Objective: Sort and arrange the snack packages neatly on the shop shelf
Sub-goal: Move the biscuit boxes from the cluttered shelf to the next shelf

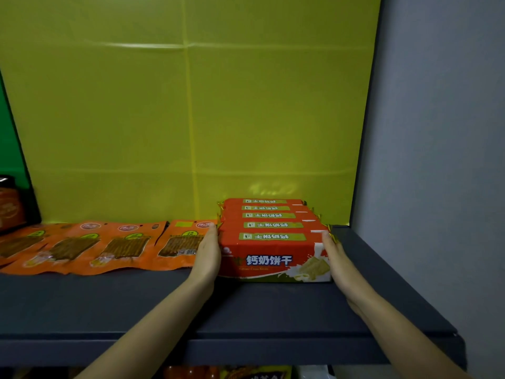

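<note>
Several red biscuit packs (273, 242) stand on edge in a tight row on the dark grey shelf (136, 305), near its right end. My left hand (207, 255) lies flat against the row's left side. My right hand (337, 261) presses flat on the right side, fingers straight. Both hands squeeze the row between them. To the left, several flat orange snack pouches (82, 247) lie overlapping in a line along the shelf.
A yellow-green panel (191, 105) backs the shelf. A grey wall (437, 160) closes the right side. A dark jar with an orange label (11, 206) stands at the far left. More packages (224, 373) show on a lower shelf.
</note>
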`<action>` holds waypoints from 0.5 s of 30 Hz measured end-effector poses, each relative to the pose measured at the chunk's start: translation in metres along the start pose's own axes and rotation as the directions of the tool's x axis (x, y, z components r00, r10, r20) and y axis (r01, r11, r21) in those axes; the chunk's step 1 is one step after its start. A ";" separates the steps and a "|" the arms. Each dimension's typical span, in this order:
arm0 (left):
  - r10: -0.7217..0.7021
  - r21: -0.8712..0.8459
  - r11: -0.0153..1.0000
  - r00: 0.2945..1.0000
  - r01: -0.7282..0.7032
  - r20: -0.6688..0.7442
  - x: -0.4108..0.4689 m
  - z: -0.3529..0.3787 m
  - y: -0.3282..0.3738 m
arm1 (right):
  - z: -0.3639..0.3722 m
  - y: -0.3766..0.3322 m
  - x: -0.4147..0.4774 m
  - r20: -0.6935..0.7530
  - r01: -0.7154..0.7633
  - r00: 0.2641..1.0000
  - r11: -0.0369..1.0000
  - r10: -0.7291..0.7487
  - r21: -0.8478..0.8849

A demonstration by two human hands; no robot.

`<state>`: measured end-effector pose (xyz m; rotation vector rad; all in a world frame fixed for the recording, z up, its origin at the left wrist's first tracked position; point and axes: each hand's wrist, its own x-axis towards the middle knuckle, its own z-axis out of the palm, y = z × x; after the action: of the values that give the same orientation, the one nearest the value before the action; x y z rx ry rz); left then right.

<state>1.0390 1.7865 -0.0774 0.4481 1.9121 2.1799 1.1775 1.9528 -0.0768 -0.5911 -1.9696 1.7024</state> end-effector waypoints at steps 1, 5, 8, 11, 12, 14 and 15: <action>-0.010 0.020 1.000 1.000 0.010 -0.002 0.002 -0.001 -0.002 | 0.000 0.001 0.001 -0.010 0.004 1.000 1.000 -0.004 0.004; -0.039 0.065 0.997 0.999 0.037 0.030 0.000 -0.010 0.002 | -0.002 -0.002 -0.001 -0.056 0.059 0.997 0.998 -0.059 -0.001; 0.082 0.133 0.988 0.996 -0.084 0.021 -0.004 -0.022 0.008 | -0.006 -0.010 -0.001 -0.222 0.186 0.950 0.968 -0.221 -0.170; 0.436 0.495 0.770 0.898 -0.403 0.054 -0.017 -0.044 0.024 | -0.002 -0.024 -0.009 -0.248 0.402 0.799 0.794 -0.547 -0.456; 0.512 0.600 0.654 0.853 -0.461 0.097 -0.021 -0.054 0.028 | 0.004 -0.031 -0.013 -0.197 0.460 0.765 0.735 -0.613 -0.498; 0.565 0.802 0.399 0.808 -0.445 0.168 -0.029 -0.078 0.035 | 0.024 -0.043 -0.020 -0.038 0.552 0.754 0.663 -0.656 -0.506; 0.569 0.885 0.262 0.803 -0.384 0.180 -0.034 -0.092 0.036 | 0.039 -0.047 -0.024 0.065 0.596 0.747 0.624 -0.661 -0.505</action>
<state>1.0388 1.6840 -0.0553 1.1785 3.3343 1.1040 1.1725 1.9013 -0.0362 -0.1049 -2.1685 0.6984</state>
